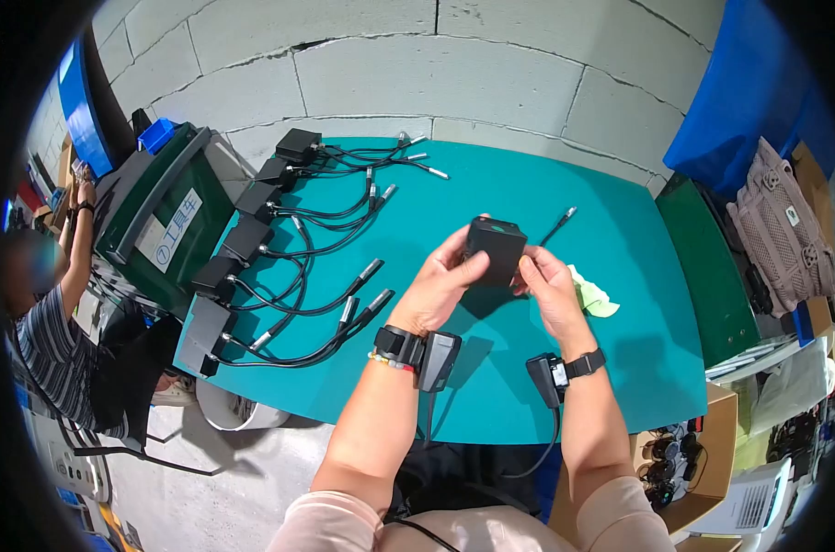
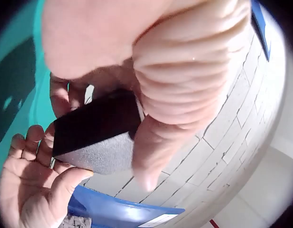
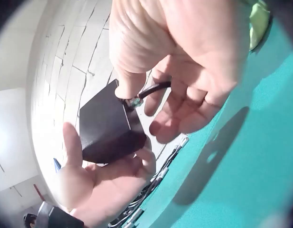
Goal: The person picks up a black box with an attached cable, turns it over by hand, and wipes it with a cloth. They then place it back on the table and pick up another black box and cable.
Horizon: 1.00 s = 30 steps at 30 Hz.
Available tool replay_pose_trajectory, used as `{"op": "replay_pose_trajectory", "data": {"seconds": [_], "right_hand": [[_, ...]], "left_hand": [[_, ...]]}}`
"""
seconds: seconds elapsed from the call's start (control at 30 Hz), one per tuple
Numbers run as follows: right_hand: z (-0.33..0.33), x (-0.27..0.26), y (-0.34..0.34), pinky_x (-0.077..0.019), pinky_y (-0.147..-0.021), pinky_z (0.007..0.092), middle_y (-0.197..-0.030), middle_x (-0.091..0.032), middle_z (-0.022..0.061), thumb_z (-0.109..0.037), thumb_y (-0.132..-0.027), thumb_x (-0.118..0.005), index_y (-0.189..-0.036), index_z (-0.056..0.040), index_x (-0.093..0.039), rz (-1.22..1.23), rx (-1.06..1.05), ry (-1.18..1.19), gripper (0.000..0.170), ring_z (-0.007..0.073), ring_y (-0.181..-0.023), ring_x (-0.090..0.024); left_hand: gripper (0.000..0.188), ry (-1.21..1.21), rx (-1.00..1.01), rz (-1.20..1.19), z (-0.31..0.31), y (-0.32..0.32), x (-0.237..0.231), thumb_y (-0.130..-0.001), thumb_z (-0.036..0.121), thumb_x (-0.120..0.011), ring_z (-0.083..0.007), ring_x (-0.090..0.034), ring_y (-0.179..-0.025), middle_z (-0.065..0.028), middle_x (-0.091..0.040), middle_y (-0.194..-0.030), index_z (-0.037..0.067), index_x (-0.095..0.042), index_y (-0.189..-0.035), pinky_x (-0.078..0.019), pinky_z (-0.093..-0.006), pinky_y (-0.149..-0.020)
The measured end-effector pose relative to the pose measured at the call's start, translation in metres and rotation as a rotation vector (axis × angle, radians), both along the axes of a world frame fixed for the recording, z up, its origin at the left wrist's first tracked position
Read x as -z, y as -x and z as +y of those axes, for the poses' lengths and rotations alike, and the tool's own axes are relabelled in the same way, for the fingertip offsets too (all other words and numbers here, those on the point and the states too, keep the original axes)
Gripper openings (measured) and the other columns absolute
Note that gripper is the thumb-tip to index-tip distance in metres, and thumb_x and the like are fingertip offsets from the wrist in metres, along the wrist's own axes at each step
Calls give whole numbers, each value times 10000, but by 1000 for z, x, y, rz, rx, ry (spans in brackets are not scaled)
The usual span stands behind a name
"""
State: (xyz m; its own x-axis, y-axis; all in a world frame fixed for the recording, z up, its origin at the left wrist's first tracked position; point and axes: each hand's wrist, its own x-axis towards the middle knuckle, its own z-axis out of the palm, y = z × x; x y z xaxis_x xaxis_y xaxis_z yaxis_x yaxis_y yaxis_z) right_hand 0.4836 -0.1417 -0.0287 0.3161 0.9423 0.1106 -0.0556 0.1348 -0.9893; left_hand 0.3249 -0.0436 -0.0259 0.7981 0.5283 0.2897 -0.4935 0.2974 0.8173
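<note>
A small black box (image 1: 497, 253) is held up over the table, tilted. My left hand (image 1: 438, 290) grips it, with the thumb along one face and the fingers around the far side. In the right wrist view, a short black cable (image 3: 155, 89) leaves the box at a metal connector (image 3: 135, 101). My right hand (image 1: 554, 293) pinches at this connector, its thumb tip against the box edge and its other fingers loosely curled beside the cable. The cable's silver-tipped end (image 1: 565, 217) shows behind the right hand in the head view.
Several black boxes with cables, such as the nearest one (image 1: 205, 337), line the left edge of the green table (image 1: 491, 386). A pale green cloth (image 1: 594, 294) lies right of my hands. A person's arm (image 1: 79, 248) is at far left, beside a dark green cart (image 1: 174, 221).
</note>
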Motion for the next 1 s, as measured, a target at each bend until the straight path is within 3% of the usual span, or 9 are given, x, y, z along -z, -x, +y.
{"op": "replay_pose_trajectory", "data": {"seconds": [0.07, 0.2, 0.43, 0.57, 0.67, 0.73, 0.83, 0.93, 1.0], "right_hand": [[-1, -2, 10, -445, -676, 222, -938, -591, 31, -205, -887, -562, -1174, -33, -492, -79, 90, -59, 342, 95, -783, -561], [3, -4, 29, -459, -658, 225, -904, -600, 54, -68, -867, -544, -1230, -44, -452, -267, 224, -204, 376, 97, -742, -568], [-2, -11, 36, -473, -589, 225, -825, -597, 73, -31, -853, -539, -1052, -10, -478, -255, 382, -269, 209, 97, -666, -574], [-1, -4, 31, -472, -565, 227, -792, -592, 66, -26, -852, -539, -1062, -16, -458, -230, 386, -249, 225, 94, -648, -572], [-2, -6, 31, -459, -544, 213, -714, -598, 62, -98, -871, -539, -939, -6, -529, -202, 432, -290, 114, 96, -599, -569], [-4, -6, 23, -438, -494, 203, -623, -594, 65, -247, -877, -554, -729, -6, -571, -33, 431, -107, 284, 107, -526, -559], [-5, -13, 13, -416, -437, 207, -561, -584, 69, -385, -854, -567, -582, -23, -561, 209, 502, 154, 452, 116, -477, -549], [-1, 2, 0, -421, -412, 214, -590, -591, 80, -416, -827, -598, -660, -3, -581, 137, 525, 280, 447, 115, -484, -555], [3, 9, -6, -429, -416, 213, -610, -597, 84, -409, -825, -605, -684, 2, -584, 50, 556, 316, 435, 114, -488, -557]], "left_hand": [[435, 280, -92, 82, -1, 0, -4, -906, 293, -516, -167, -558, -1004, -69, -546, -1171, 67, -433, -1268, -439, -327, -878], [447, 417, -142, 119, 11, -3, 19, -962, 411, -307, -152, -566, -949, -53, -593, -1066, 72, -482, -1195, -449, -308, -785], [405, 626, -257, 139, 8, -1, 20, -962, 402, -320, -150, -545, -912, -28, -588, -1040, 94, -499, -1156, -425, -331, -792], [388, 645, -272, 158, 12, -1, 25, -952, 408, -351, -158, -534, -930, -36, -581, -1056, 107, -499, -1148, -417, -338, -799], [382, 664, -287, 172, 13, -2, 26, -942, 409, -382, -163, -539, -921, -37, -584, -1051, 104, -505, -1136, -420, -335, -795], [375, 671, -293, 178, 14, -2, 22, -938, 404, -399, -166, -542, -916, -37, -586, -1046, 100, -513, -1125, -424, -333, -792], [352, 696, -332, -18, 12, -1, 12, -905, 403, -466, -153, -562, -864, -26, -605, -959, 95, -569, -1041, -451, -307, -745], [391, 659, -342, 4, 13, 3, 14, -862, 461, -520, -129, -566, -830, -18, -616, -902, 97, -596, -982, -455, -295, -719], [417, 640, -303, 8, 13, 4, 10, -820, 510, -560, -111, -577, -720, -11, -622, -826, 102, -608, -893, -463, -268, -616]]}}
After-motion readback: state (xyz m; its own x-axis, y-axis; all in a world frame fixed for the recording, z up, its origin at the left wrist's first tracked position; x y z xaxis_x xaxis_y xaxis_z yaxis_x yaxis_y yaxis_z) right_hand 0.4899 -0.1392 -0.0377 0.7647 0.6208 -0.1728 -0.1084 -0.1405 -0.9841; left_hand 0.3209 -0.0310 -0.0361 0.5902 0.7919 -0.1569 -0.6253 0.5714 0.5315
